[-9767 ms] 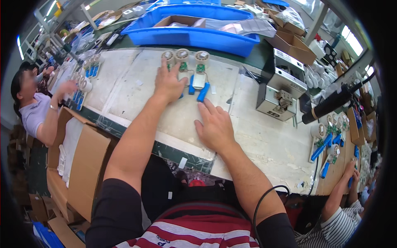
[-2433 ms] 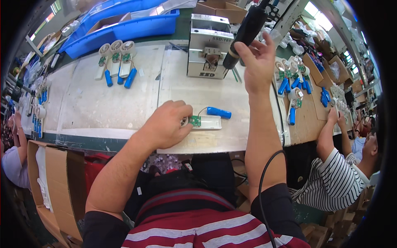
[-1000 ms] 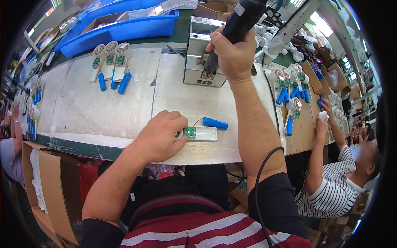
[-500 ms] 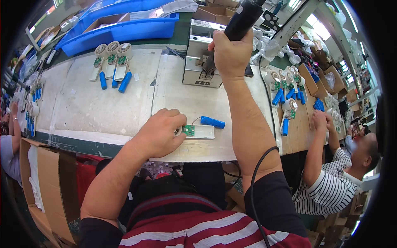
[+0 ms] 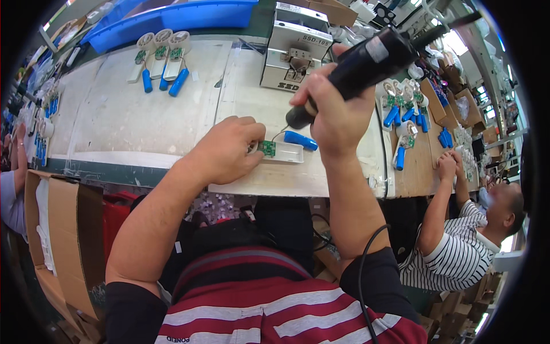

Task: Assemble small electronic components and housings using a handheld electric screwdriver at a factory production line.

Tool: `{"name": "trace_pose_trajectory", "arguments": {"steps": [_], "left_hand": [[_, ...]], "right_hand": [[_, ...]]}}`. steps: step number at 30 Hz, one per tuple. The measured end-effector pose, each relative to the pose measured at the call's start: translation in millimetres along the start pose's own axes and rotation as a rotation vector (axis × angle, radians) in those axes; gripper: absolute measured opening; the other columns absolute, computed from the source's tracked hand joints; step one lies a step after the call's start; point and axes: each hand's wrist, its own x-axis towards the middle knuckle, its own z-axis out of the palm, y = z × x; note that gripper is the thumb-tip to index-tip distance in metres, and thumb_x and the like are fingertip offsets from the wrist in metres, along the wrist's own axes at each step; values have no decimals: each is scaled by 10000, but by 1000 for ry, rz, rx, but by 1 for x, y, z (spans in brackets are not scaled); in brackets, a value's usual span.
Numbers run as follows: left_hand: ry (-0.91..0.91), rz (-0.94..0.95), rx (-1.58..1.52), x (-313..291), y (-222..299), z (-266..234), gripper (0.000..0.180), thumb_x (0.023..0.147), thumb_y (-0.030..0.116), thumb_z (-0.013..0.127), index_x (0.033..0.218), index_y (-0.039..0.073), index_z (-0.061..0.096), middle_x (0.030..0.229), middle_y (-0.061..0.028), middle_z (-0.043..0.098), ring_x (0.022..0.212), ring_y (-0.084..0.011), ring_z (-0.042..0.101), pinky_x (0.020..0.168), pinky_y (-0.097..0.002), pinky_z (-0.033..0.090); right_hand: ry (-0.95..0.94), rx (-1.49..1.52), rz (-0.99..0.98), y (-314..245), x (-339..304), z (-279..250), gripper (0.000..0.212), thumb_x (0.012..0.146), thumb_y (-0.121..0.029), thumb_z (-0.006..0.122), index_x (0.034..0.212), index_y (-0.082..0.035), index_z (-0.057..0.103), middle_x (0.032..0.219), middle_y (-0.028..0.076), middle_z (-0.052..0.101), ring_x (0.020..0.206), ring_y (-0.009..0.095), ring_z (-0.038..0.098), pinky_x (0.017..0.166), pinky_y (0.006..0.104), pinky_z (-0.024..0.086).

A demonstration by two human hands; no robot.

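Note:
My right hand (image 5: 342, 114) is wrapped around a black electric screwdriver (image 5: 372, 60). The tool tilts, with its tip end low and to the left, above the green circuit board (image 5: 267, 148) and a blue cylindrical battery (image 5: 301, 140). That board sits in a white plastic housing (image 5: 291, 153) lying on the table. My left hand (image 5: 229, 150) grips the housing's left end with bent fingers, which hide most of that end. A thin wire runs near the battery, which rests along the housing's far edge. Whether the tip touches the board is hard to make out.
A pale metal screw feeder (image 5: 279, 67) stands beyond my right hand. Similar assemblies with blue batteries (image 5: 179, 82) lie at the far left, and several more at the right. A blue bin (image 5: 172, 22) is at the back. A co-worker in a striped shirt (image 5: 452, 258) sits at right.
The screwdriver has come away from the screw feeder's front, back toward me and over the housing. My left hand keeps its hold on the housing. The whole view has shifted slightly.

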Motion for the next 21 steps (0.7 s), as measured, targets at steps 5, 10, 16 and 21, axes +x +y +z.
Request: {"name": "trace_pose_trajectory", "arguments": {"steps": [5, 10, 16, 21], "left_hand": [[1, -2, -12, 0, 0, 2, 209, 868, 151, 780, 1003, 41, 664, 980, -151, 665, 986, -397, 639, 894, -494, 524], [24, 13, -40, -1, 0, 4, 217, 849, 122, 787, 999, 38, 654, 961, -148, 657, 969, -391, 634, 870, -491, 522], [26, 2, -37, -1, -1, 4, 222, 841, 126, 789, 988, 40, 645, 957, -147, 652, 962, -391, 631, 870, -495, 518], [32, -3, -41, -1, -1, 4, 231, 836, 128, 794, 990, 41, 647, 962, -149, 655, 966, -394, 632, 875, -497, 519]], "right_hand": [[-23, 45, 64, -2, -28, 5, 576, 941, 45, 685, 1474, 43, 466, 889, 110, 691, 683, 228, 728, 674, 351, 599], [-20, 39, 102, 3, -31, 7, 582, 937, 28, 705, 1470, 37, 471, 896, 100, 695, 704, 228, 740, 682, 339, 588], [-29, 54, 107, 8, -30, 7, 584, 935, 23, 716, 1466, 39, 471, 904, 102, 699, 706, 227, 742, 678, 338, 584], [-35, 63, 104, 9, -32, 9, 567, 937, 26, 717, 1453, 28, 482, 907, 103, 700, 710, 222, 743, 669, 324, 571]]}}
